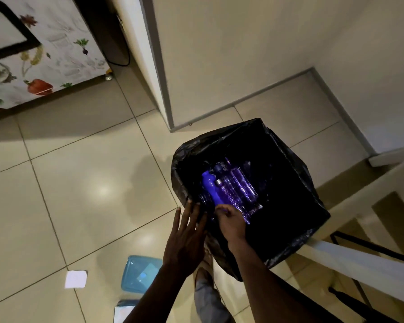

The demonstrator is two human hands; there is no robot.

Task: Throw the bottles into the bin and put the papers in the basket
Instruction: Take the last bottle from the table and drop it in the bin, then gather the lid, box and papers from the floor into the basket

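A bin (296, 173) lined with a black bag stands on the tiled floor by the wall corner. Inside it lie an opaque blue bottle (210, 185) and clear purple-tinted bottles (240, 187). My right hand (231, 221) reaches over the bin's near rim with its fingers curled at the base of the blue bottle. Just left of it, my left hand (187, 241) has its fingers straight and spread, with the fingertips at the bin's edge. On the floor at lower left sit a blue basket (135, 269), with a paper in it, and a loose white paper (75, 279).
A cabinet (40, 50) with a vegetable print stands at upper left, with a black cable behind it. A white railing (359, 257) and stairs run down at lower right. More paper (124, 311) lies at the bottom edge. My foot is below the bin.
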